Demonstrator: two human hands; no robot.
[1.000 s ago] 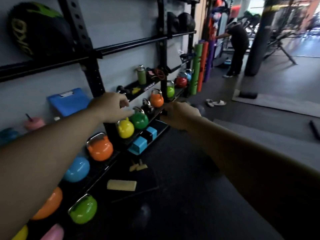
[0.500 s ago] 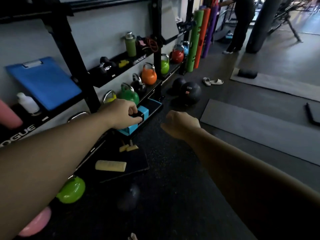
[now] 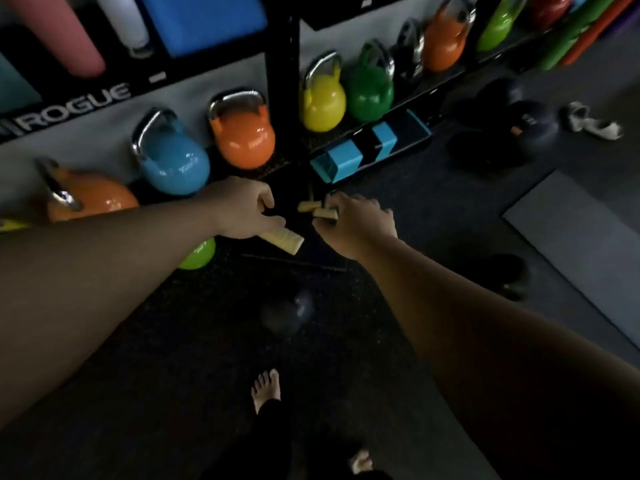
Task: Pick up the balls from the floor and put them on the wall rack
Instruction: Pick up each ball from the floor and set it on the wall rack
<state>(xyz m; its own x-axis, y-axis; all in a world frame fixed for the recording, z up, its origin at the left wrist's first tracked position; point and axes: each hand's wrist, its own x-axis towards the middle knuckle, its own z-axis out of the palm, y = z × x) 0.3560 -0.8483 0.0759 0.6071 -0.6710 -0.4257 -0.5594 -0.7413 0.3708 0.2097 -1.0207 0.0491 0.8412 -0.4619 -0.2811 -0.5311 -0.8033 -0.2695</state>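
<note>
A dark ball lies on the black rubber floor below and between my outstretched arms. Two more dark medicine balls rest on the floor at the right, by the foot of the rack. The black wall rack runs along the top of the view and carries coloured kettlebells. My left hand hovers with loosely curled fingers over a wooden block and holds nothing. My right hand is also empty, fingers apart, next to two small wooden wedges. Neither hand touches a ball.
Kettlebells in blue, orange, yellow and green line the rack's bottom shelf, with a lime one under my left arm. A blue-and-black box sits at the rack's foot. A grey mat lies right; slippers beyond. My bare feet stand below.
My view has tilted down from the rack to the floor. Both hands have dropped lower, toward the wooden blocks, and the dark ball now lies between my arms.
</note>
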